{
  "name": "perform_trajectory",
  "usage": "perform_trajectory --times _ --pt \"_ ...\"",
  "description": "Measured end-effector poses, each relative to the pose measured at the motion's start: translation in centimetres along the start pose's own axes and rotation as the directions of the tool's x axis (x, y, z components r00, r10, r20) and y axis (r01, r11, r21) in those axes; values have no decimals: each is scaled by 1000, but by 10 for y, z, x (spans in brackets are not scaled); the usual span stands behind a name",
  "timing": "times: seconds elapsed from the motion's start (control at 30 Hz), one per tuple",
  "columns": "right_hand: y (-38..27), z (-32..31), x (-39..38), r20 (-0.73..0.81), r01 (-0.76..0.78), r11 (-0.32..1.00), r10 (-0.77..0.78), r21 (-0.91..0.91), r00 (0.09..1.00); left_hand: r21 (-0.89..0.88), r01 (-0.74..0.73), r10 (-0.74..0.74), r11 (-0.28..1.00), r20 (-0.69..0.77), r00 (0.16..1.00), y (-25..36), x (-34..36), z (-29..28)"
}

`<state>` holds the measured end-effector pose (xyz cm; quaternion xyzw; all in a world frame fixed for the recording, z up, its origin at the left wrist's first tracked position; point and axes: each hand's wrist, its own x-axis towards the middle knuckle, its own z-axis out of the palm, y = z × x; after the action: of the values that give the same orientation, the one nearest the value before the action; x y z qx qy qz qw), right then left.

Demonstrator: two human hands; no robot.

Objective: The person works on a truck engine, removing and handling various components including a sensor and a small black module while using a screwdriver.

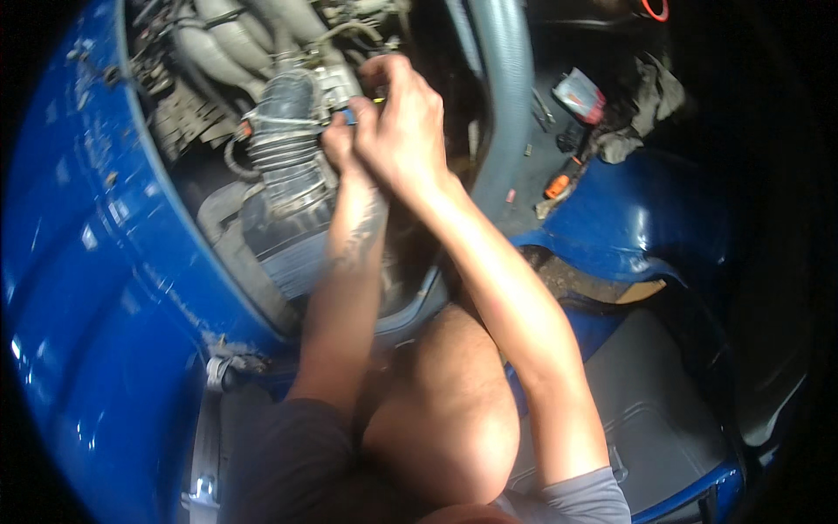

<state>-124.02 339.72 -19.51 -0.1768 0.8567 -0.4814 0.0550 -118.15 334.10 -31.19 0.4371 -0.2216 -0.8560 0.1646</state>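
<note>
Both hands are close together over an opened engine bay. My right hand (406,127) is closed, its fingers bent over the engine's edge; whatever they grip is hidden. Mostly covered by it, my left hand (339,148) has its thumb up against a small blue part (348,115). A speck of yellow shows between the hands, too small to name. Just left of them runs a dirty black corrugated air hose (288,144), leading down to a dark ribbed housing (301,249). Thick grey metal intake pipes (229,44) curve above the hose.
Blue painted bodywork (87,262) borders the bay on the left. A grey padded rim (508,96) stands to the right. Beyond it lie an orange-handled tool (561,179), a white and red packet (580,94) and a crumpled rag (656,96). My bare knee (463,428) is below the bay.
</note>
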Motion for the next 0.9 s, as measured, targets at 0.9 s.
perform_trajectory --times 0.9 --pt "185 -85 -52 -248 -591 746 536 -308 807 47 -96 106 994 -290 951 -1 -56 44"
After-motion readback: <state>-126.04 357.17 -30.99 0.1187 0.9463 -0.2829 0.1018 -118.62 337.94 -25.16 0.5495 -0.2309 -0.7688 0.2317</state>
